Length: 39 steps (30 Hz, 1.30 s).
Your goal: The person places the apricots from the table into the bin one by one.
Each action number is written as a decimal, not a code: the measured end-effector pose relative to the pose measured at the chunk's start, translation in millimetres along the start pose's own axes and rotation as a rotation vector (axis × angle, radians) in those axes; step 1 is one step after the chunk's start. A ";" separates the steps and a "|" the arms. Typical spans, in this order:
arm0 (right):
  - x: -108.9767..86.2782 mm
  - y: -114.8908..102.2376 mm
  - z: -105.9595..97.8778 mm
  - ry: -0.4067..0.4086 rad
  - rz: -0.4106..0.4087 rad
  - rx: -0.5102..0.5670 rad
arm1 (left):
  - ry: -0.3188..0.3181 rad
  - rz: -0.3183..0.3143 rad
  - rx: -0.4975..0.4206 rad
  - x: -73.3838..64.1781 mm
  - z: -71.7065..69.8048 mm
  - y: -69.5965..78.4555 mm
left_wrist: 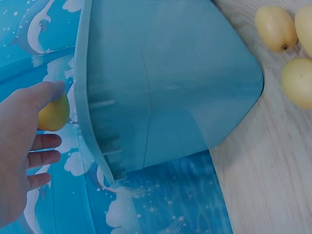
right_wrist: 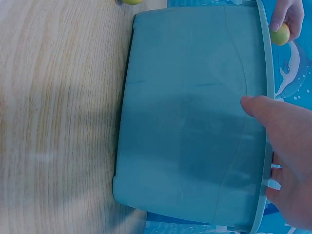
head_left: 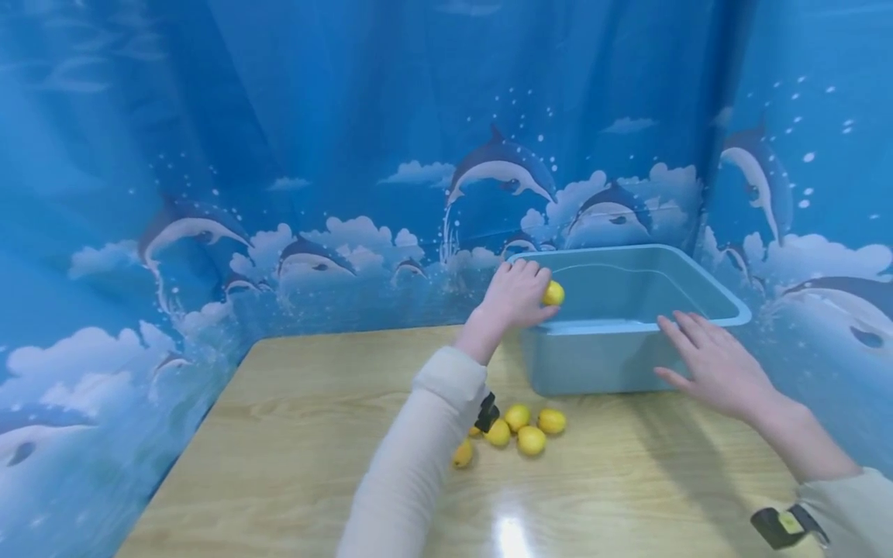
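Note:
My left hand grips a yellow lemon above the left rim of a blue-grey plastic bin. In the left wrist view the thumb and fingers curl round that lemon, beside the bin's rim. At the bin's front right rim is my right hand, fingers extended and holding nothing. The right wrist view shows its thumb in front of the bin's outer wall; whether it touches the rim I cannot tell. Several lemons lie on the table, partly hidden by the left sleeve.
The bin stands at the back right of a wooden table. Behind it and at the sides hangs a blue curtain printed with dolphins and clouds. Dark wrist devices are strapped over the sleeves.

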State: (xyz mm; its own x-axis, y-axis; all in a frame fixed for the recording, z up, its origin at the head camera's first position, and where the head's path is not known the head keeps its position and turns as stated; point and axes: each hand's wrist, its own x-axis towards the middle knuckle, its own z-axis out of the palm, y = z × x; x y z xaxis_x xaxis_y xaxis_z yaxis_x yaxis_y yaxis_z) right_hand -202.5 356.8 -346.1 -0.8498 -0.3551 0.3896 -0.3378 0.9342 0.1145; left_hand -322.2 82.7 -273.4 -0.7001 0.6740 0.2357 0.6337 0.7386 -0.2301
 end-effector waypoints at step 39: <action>-0.6 -1.0 5.1 0.058 -0.008 0.014 | 0.082 0.102 0.078 -25.2 3.7 -9.0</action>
State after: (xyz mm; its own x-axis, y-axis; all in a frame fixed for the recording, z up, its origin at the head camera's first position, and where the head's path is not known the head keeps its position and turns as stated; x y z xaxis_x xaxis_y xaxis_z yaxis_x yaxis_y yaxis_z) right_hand -203.7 355.9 -351.2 -0.8224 -0.3600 0.4406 -0.3507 0.9305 0.1057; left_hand -311.4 59.1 -280.7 -0.6019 0.7467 0.2831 0.6705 0.6651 -0.3287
